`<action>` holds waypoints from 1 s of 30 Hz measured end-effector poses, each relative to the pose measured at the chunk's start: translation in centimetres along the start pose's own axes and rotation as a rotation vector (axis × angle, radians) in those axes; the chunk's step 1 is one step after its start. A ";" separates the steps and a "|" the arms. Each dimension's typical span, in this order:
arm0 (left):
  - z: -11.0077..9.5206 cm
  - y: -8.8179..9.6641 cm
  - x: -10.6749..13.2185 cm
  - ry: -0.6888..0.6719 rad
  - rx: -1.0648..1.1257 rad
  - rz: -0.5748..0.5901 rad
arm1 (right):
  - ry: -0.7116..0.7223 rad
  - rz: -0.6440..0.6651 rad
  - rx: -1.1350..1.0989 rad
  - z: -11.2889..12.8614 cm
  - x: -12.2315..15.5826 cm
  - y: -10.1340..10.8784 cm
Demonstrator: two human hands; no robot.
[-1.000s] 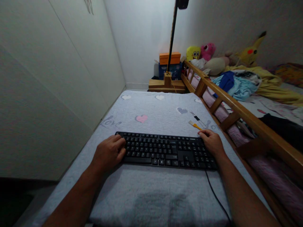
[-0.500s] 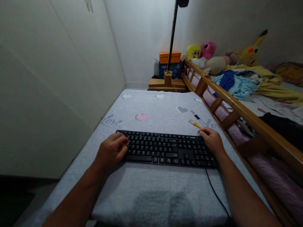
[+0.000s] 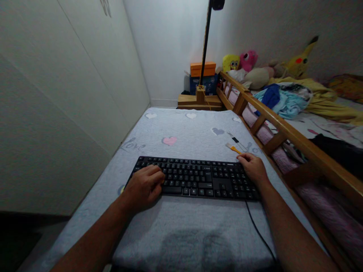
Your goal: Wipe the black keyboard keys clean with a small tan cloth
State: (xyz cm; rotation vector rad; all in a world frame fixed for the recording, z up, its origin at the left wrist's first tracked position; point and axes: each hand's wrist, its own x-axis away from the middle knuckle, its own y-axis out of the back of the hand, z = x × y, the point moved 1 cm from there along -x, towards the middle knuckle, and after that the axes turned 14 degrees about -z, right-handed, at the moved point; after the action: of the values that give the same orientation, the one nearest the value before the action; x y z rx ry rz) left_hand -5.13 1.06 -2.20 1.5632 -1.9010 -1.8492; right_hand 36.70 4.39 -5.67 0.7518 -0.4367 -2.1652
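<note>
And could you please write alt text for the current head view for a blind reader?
A person's left hand is over the left part of a black keyboard on a pale cover; the right hand is at the keyboard's far right corner. A yellow-handled brush lies beyond, near a wooden rail.

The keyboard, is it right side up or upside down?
Right side up: the keyboard shows its keys facing upward, with the left hand over some of them.
</note>
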 end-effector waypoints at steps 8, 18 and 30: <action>0.3 0.0 0.2 -0.004 -0.045 0.033 | -0.016 0.010 0.010 0.3 0.1 0.2; 0.9 0.6 0.4 -0.004 -0.100 0.033 | -0.035 0.013 0.015 0.7 0.1 0.3; 3.1 1.9 0.7 0.127 -0.247 0.036 | -0.017 0.006 0.013 0.4 0.1 0.3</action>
State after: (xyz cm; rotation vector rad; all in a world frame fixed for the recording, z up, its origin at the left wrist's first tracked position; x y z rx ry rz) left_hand -8.58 2.31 -2.00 1.5156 -1.5699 -1.8392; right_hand 36.55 4.15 -5.29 0.7386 -0.4615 -2.1670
